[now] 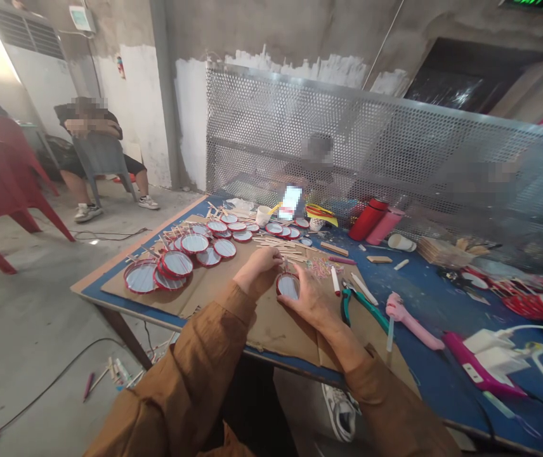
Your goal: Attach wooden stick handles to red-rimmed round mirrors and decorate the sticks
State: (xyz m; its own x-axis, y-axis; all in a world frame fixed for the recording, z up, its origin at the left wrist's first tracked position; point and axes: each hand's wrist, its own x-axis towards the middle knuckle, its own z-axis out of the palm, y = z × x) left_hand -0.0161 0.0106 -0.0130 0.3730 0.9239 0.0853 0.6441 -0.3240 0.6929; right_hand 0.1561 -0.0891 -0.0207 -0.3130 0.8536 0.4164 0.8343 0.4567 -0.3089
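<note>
My right hand (310,298) grips a small round disc with a red rim and a pale face (288,287), like a little drum, just above the cardboard sheet (247,324). Right at the disc's upper edge, my left hand (261,271) is closed with its fingertips pinched; whatever they hold is too small to make out. Many similar red-rimmed discs (194,243) with wooden sticks lie piled on the left of the cardboard. Beyond my hands are loose flat wooden sticks (278,244) and a scatter of small coloured bands (321,266).
Right of my hands lie teal-handled pliers (364,303), a white marker (335,280), a pink glue gun (409,320) and a purple power strip (481,365). Red (369,219) and pink bottles stand at the back by a perforated metal screen (276,127). A person (93,133) sits far left.
</note>
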